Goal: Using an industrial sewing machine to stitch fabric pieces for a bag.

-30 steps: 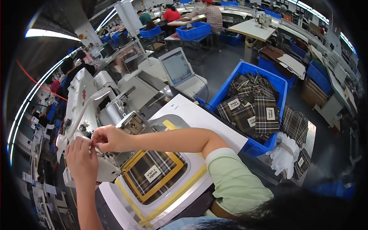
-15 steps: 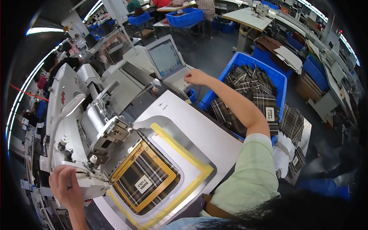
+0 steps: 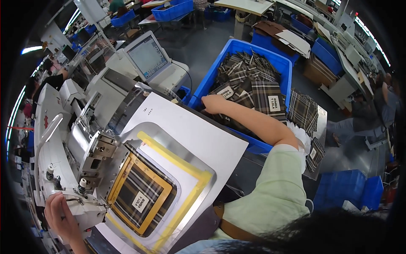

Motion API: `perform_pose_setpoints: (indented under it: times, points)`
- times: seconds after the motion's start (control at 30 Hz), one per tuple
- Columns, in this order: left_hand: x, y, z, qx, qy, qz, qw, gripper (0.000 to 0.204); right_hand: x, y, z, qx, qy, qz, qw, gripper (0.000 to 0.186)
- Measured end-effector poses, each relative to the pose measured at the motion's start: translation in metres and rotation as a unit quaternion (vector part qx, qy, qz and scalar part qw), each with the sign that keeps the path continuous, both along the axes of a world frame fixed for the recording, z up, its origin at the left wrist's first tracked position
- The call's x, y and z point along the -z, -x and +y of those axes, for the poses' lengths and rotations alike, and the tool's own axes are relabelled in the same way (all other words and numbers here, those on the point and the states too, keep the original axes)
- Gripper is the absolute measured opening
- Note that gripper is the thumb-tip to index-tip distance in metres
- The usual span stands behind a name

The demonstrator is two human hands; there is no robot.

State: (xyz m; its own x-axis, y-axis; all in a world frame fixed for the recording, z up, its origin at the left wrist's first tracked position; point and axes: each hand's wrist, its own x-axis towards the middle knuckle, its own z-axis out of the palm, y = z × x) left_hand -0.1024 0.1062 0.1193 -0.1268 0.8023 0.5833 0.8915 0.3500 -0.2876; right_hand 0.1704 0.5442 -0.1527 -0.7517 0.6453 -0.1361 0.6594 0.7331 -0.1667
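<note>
My right hand is at the near-left end of a blue bin full of plaid fabric pieces with white labels, fingers curled, their grip unclear. My left hand rests on the front of a white sewing machine head, fingers loosely bent and apart. Beside it, a labelled plaid piece lies under a yellow frame on a metal plate edged with yellow tape, partly beside the machine's clamp mechanism.
A control screen stands behind a white board. More plaid pieces and white cloth lie right of the bin. Blue crates stand on the floor, lower right. People are at the right edge and in the background.
My right hand has left the machine head, passed near the screen and come down at the bin. My left hand has slid lower on the machine head, its fingers looser. The view has shifted.
</note>
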Motion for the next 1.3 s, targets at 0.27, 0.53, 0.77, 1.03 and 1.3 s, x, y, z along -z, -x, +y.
perform_pose_setpoints:
  times: [0.27, 0.53, 0.77, 1.03, 1.3]
  points:
    - [-0.002, -0.005, 0.010, 0.060, -0.011, -0.005, 0.998, 0.008, 0.020, 0.012, 0.019, 0.102, -0.020, 0.026, 0.994, 0.026]
    - [-0.006, -0.013, 0.009, 0.035, -0.037, 0.012, 0.999, 0.008, -0.022, 0.007, 0.012, 0.102, -0.014, 0.084, 0.991, 0.024]
    - [-0.008, -0.019, 0.014, 0.049, -0.026, -0.032, 0.998, 0.010, 0.012, 0.012, 0.013, 0.129, -0.009, 0.114, 0.985, 0.031]
    - [-0.005, -0.018, 0.011, 0.030, -0.057, -0.030, 0.997, 0.012, -0.156, 0.020, -0.046, 0.054, 0.360, 0.417, 0.833, 0.037]
    - [-0.012, -0.022, 0.013, 0.037, -0.036, -0.050, 0.997, 0.008, -0.193, 0.067, -0.084, -0.090, 0.732, 0.523, 0.427, 0.021]
